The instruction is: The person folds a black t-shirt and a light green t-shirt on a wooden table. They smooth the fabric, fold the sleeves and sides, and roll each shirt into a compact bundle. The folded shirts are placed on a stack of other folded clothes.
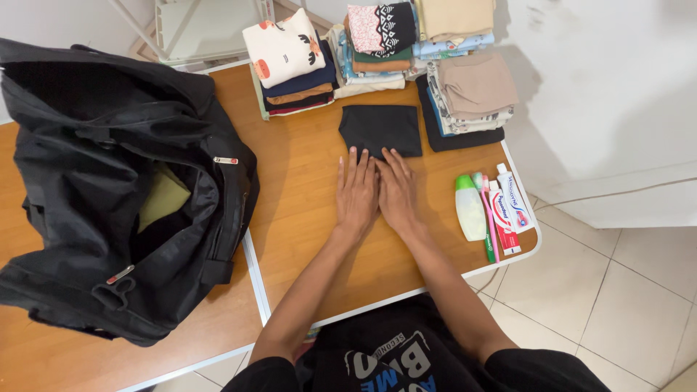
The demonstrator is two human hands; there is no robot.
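Both hands are laid flat and open on the wooden table (305, 210), palms down, side by side and touching each other. The left hand (356, 194) and the right hand (396, 192) are stretched out with the fingertips at the near edge of one folded black garment (380, 129); whether the cloth is actually touched cannot be told. Nothing is gripped.

Just beyond the black garment, four stacks of folded clothes are set along the far edge of the table. The far-left stack (289, 62) is topped by a white piece with orange and black prints. The next stack (375, 45) is topped by a pink, white and black patterned piece. A third stack (453, 25), topped with beige cloth, is seen at the far right, and a fourth stack (470, 98), topped with a brownish piece, lies nearer, upon a black layer.

To the right of the hands, toiletries are lined up: one small white bottle with a green cap (469, 207), two toothbrushes (486, 218) side by side, and two white toothpaste tubes (508, 207) with red and blue print.

On the left, one black duffel bag (94, 181) is left open, an olive-green piece (162, 197) being visible inside.
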